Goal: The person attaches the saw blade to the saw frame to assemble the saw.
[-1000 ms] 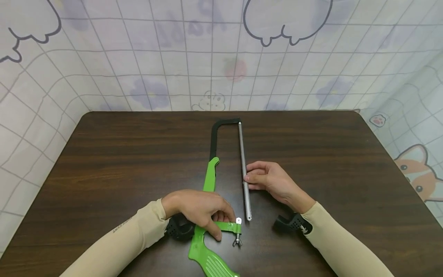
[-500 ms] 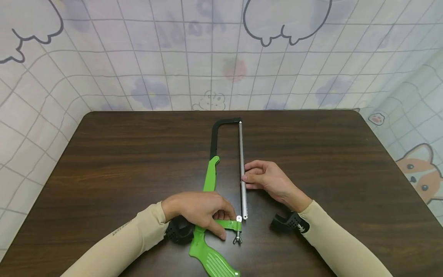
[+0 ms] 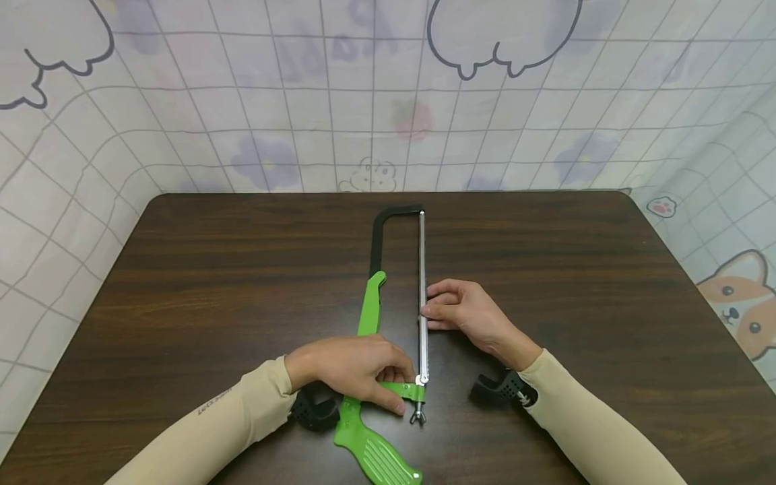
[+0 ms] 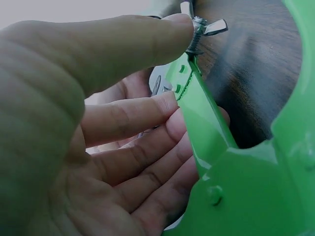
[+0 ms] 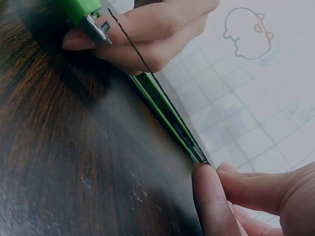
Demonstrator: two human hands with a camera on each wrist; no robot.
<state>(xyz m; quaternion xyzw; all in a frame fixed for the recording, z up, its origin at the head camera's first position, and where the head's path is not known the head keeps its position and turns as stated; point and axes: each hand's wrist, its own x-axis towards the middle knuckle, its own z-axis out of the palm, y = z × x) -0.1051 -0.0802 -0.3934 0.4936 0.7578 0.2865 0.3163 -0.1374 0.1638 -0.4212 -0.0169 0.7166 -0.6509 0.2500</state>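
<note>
A hacksaw with a green handle and body point(image 3: 369, 306) and a black front arm point(image 3: 376, 242) lies on the table. My left hand point(image 3: 348, 367) holds its short green rear arm point(image 4: 209, 118), fingers curled against it. In the left wrist view the thumb lies against the screw with the wing nut point(image 4: 215, 27). My right hand point(image 3: 469, 315) pinches the thin silver saw blade point(image 3: 422, 263) near its middle, between thumb and fingers. The blade's far end meets the tip of the black arm. Its near end overlaps the rear holder in the head view; the right wrist view shows that end point(image 5: 112, 14) close by the metal pin point(image 5: 98, 29).
The dark wooden table point(image 3: 242, 269) extends around the saw on all sides. Behind it hangs a pale checked cloth point(image 3: 291, 101) with cartoon prints. Black wrist mounts point(image 3: 500, 389) sit under both wrists, close over the tabletop.
My right hand has moved slightly left, swinging the blade's near end leftward from beside the rear holder to over it. The left thumb has shifted a little toward the wing nut.
</note>
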